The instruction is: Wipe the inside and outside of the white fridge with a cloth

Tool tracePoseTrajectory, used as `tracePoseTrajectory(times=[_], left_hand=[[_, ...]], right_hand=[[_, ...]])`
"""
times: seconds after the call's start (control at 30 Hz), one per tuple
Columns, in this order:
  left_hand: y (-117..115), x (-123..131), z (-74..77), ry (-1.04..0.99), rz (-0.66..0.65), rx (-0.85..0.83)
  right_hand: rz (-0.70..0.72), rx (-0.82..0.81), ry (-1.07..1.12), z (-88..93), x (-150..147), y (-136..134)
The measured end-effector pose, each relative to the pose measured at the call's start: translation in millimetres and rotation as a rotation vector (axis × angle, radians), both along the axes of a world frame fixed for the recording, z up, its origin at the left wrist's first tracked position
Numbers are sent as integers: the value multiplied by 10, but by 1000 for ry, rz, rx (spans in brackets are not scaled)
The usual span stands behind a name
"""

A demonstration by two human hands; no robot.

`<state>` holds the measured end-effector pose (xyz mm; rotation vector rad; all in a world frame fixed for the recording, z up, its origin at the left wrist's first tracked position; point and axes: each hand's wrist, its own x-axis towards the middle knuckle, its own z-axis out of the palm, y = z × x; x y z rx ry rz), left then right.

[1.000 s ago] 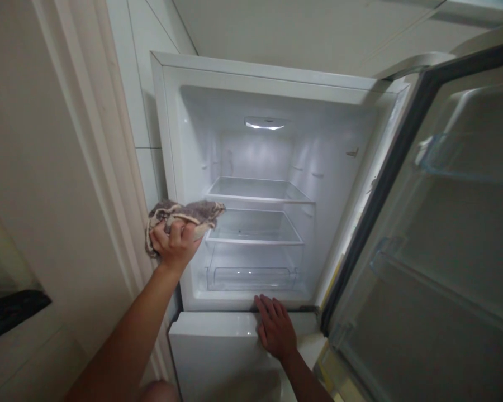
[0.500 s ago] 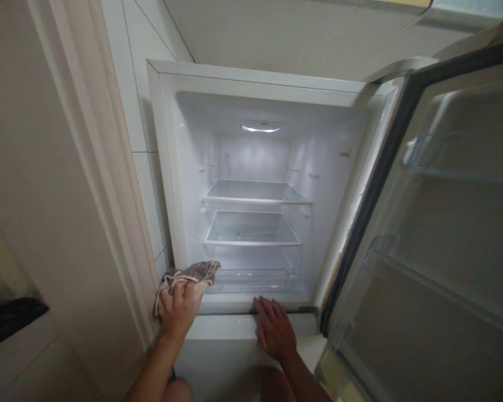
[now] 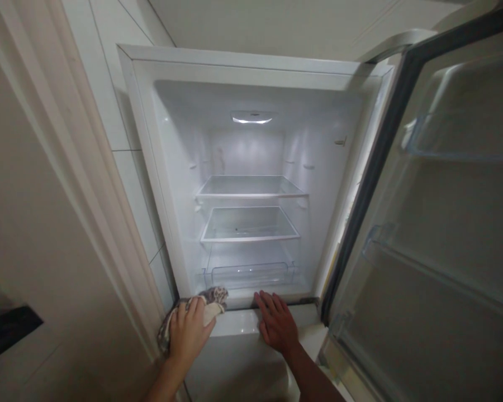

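Under my left hand is a patterned grey-brown cloth with pale edging, its folds gripped in my fingers. Hand and cloth are at the lower left corner of the fridge's opening. My right hand lies flat with fingers stretched out on the lower front edge of the fridge compartment, holding nothing. Inside the lit compartment are two glass shelves and a clear drawer at the bottom.
The fridge door stands wide to the right, with clear door bins on its inner side. A door frame and a tiled wall run close along the left. A lamp glows at the compartment's top.
My left hand has moved the cloth down and slightly right, from the left side of the opening to its lower corner. My right hand stays in place. The view has shifted a little.
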<state>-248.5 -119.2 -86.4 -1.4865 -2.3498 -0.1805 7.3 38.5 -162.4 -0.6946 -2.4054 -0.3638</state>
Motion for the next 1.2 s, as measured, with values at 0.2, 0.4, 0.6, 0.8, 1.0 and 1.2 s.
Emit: tracePoseTrajectory(times=[0.2, 0.4, 0.6, 0.8, 1.0, 1.2], left_hand=[[328, 571, -21, -151, -260, -109], [633, 1014, 62, -261, -380, -172], [561, 873, 68, -263, -420, -159], [368, 429, 306, -288, -308, -232], [230, 86, 506, -325, -5, -368], [520, 676, 528, -142, -188, -329]], right_hand=[[33, 5, 0, 7, 7, 15], [-11, -33, -28, -40, 33, 35], [-29, -78, -64, -56, 37, 31], [-49, -88, -35, -48, 18, 12], [-53, -90, -17, -30, -3, -14], [-12, -90, 15, -8, -9, -19]])
